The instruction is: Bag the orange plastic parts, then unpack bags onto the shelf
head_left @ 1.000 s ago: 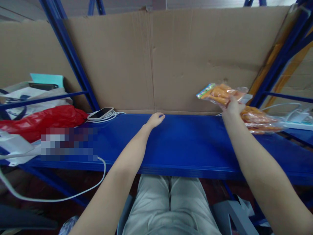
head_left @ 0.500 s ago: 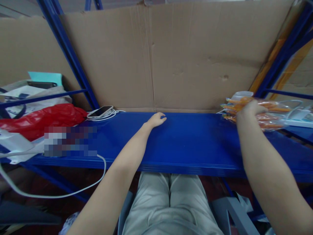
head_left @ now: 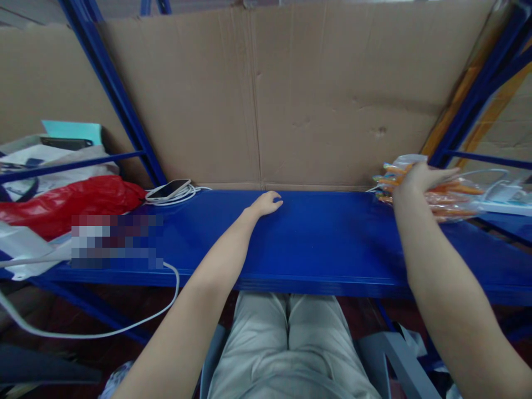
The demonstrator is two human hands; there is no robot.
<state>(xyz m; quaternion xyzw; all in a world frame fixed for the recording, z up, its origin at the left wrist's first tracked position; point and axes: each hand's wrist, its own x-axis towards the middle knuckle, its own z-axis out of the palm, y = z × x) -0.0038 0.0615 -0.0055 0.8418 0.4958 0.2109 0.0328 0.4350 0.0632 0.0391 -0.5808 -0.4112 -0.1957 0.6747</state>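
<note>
At the right end of the blue shelf (head_left: 324, 244), near the cardboard (head_left: 332, 94), the orange packets (head_left: 451, 200) lie piled in clear plastic, with the right hand (head_left: 421, 178) over them; its fingers are partly hidden, so I cannot tell whether they grip one. Mid-shelf, the left hand (head_left: 266, 204) rests with fingers loosely bent and thumb held apart.

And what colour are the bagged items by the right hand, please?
The bagged items are orange, best seen in the head view.
</note>
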